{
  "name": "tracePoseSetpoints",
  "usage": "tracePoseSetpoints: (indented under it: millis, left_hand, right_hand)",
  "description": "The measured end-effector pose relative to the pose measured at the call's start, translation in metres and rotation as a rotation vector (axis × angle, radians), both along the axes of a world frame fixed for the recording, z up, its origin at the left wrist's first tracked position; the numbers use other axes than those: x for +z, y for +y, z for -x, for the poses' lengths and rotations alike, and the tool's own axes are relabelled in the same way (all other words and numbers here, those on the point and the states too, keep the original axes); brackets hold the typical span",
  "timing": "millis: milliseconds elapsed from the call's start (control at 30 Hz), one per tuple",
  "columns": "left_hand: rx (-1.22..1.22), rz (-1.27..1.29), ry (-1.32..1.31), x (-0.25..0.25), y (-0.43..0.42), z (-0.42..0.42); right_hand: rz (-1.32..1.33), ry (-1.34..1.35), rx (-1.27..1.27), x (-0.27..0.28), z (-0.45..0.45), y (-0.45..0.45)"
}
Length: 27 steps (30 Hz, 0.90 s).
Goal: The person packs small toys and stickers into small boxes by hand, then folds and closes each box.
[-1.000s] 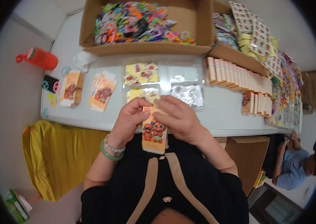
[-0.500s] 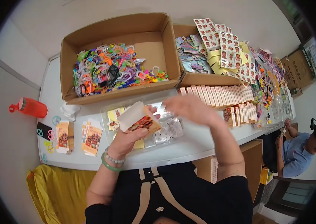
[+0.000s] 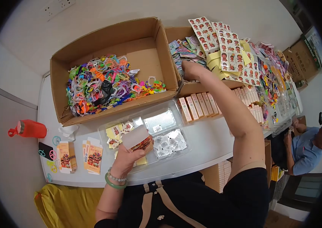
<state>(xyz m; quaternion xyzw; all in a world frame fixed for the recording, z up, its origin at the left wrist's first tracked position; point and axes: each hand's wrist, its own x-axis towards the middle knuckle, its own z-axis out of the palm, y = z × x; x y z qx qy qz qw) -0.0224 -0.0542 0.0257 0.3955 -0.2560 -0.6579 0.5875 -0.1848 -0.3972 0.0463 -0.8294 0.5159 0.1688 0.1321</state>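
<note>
My left hand (image 3: 127, 157) grips a small printed cardboard box (image 3: 144, 144) with its white flap standing up, above a clear divided tray (image 3: 185, 150). In that tray lie yellow-backed sticker pieces (image 3: 114, 131) and a heap of small silvery-white packets (image 3: 171, 143). My right hand (image 3: 192, 71) reaches down into a carton (image 3: 195, 88) of colourful flat packets (image 3: 187, 51); its fingers are hidden. Sheets of character stickers (image 3: 231, 49) lie over that carton's right side.
A large carton (image 3: 142, 47) holds colourful plastic trinkets. Rows of small boxes (image 3: 199, 105) stand before the packet carton. At left are flattened boxes (image 3: 92, 156), a stack of boxes (image 3: 66, 156), a phone (image 3: 45, 151) and a red bottle (image 3: 31, 129). Another person (image 3: 305, 144) sits at right.
My right hand has moved from beside the small box up and away into the packet carton. My left hand still holds the box, now slightly lower, and the view has shifted.
</note>
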Motion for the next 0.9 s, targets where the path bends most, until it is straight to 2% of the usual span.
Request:
tracePoseSetpoints:
  millis: [67,100,133,233,333,400,467,533,667,733,767,833,867,900]
  left_hand:
    - [0.007,-0.020,-0.023,-0.001,-0.001,0.001]
    - [-0.020,-0.023,-0.033,0.000,0.000,0.001]
    - [-0.045,-0.028,-0.043,0.001,0.001,0.001]
    - [-0.042,-0.047,-0.094,-0.001,0.010,-0.004]
    - [-0.015,-0.073,-0.079,0.005,0.015,-0.008]
    - [0.002,-0.067,-0.053,0.009,0.016,-0.008]
    - [0.015,-0.061,-0.024,0.012,0.019,-0.006]
    - [0.029,-0.052,-0.038,0.015,0.021,-0.005]
    - [0.026,-0.077,-0.067,0.021,0.028,-0.003]
    - [0.008,-0.086,-0.099,0.020,0.034,-0.005]
    - [0.018,-0.088,-0.095,0.021,0.036,-0.005]
    - [0.025,-0.060,-0.087,0.022,0.039,-0.006]
    - [0.054,-0.082,-0.077,0.023,0.039,-0.006]
    - [0.036,-0.087,-0.131,0.024,0.039,-0.007]
  right_hand:
    - [0.014,-0.255,0.023,0.009,0.006,0.004]
    - [-0.063,-0.354,-0.113,0.025,0.008,0.012]
    - [0.089,-0.455,-0.035,0.018,0.018,0.005]
    - [0.115,-0.574,-0.091,0.008,0.036,-0.011]
    - [0.010,-0.705,-0.123,0.003,0.052,-0.019]
    - [-0.056,-0.830,-0.246,0.007,0.059,-0.015]
    - [-0.019,-0.830,-0.283,0.013,0.063,-0.009]
    - [0.132,-0.792,-0.288,0.025,0.067,0.003]
    - [0.212,-0.744,-0.246,0.032,0.072,0.013]
    - [0.367,-0.873,-0.297,0.032,0.072,0.016]
    - [0.361,-0.871,-0.287,0.035,0.072,0.020]
    - [0.805,-0.740,-0.220,0.043,0.071,0.030]
    - [0.747,-0.878,-0.149,0.048,0.072,0.037]
    - [0.460,-1.105,-0.080,0.061,0.067,0.053]
